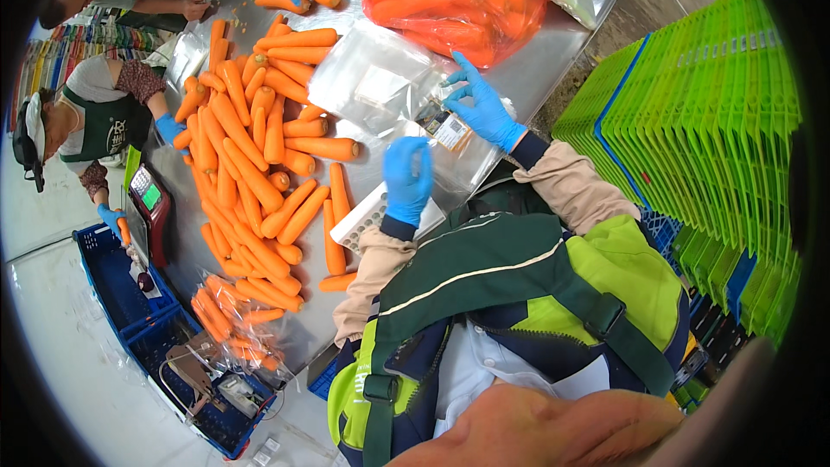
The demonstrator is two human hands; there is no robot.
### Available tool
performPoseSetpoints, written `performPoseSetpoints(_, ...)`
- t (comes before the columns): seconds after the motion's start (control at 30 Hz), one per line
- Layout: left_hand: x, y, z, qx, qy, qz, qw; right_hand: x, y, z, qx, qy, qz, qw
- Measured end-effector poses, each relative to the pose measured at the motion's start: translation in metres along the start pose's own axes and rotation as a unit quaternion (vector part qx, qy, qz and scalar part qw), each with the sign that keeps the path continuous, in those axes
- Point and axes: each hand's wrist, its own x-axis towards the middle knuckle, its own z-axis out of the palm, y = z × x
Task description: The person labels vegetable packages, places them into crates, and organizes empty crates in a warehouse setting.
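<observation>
My left hand point(407, 178), in a blue glove, is blurred with its fingers curled. It is over a white panel point(363, 224) with rows of round grey spots, near the front edge of the metal table. Whether anything is between its fingers cannot be told. My right hand point(483, 110), also gloved in blue, has its fingers spread above a stack of clear plastic bags point(389, 100). Beside it, a printed label point(447, 131) with a code shows on the bags. Loose carrots point(259, 162) are heaped left of the bags.
An orange-tinted plastic bag of carrots point(460, 6) lies at the far side. A clear bag of carrots point(240, 324) is at left. Stacked green crates point(700, 110) rise at right. Two co-workers stand across the table, one near a red scale point(152, 204) and blue crates point(165, 331).
</observation>
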Motion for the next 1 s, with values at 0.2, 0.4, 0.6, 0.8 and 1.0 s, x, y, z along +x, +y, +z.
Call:
performPoseSetpoints(0.2, 0.025, -0.015, 0.027, 0.097, -0.045, 0.016, 0.994, -0.008, -0.012, 0.009, 0.101, 0.170, -0.077, 0.977)
performPoseSetpoints(0.4, 0.038, -0.007, 0.008, -0.087, 0.149, -0.131, 0.976, -0.010, -0.013, 0.001, 0.005, 0.060, -0.047, 0.997)
performPoseSetpoints(0.6, -0.007, -0.016, 0.036, 0.091, -0.117, -0.033, 0.988, -0.010, 0.023, 0.024, -0.136, 0.018, -0.013, 0.990)
performPoseSetpoints(0.8, -0.014, -0.044, 0.047, 0.101, -0.120, -0.073, 0.985, -0.005, -0.004, 0.018, -0.408, 0.123, -0.124, 0.896)
performPoseSetpoints(1.0, 0.023, -0.031, 0.005, -0.104, 0.284, -0.235, 0.924, 0.002, 0.004, -0.024, -0.172, 0.134, -0.096, 0.971)
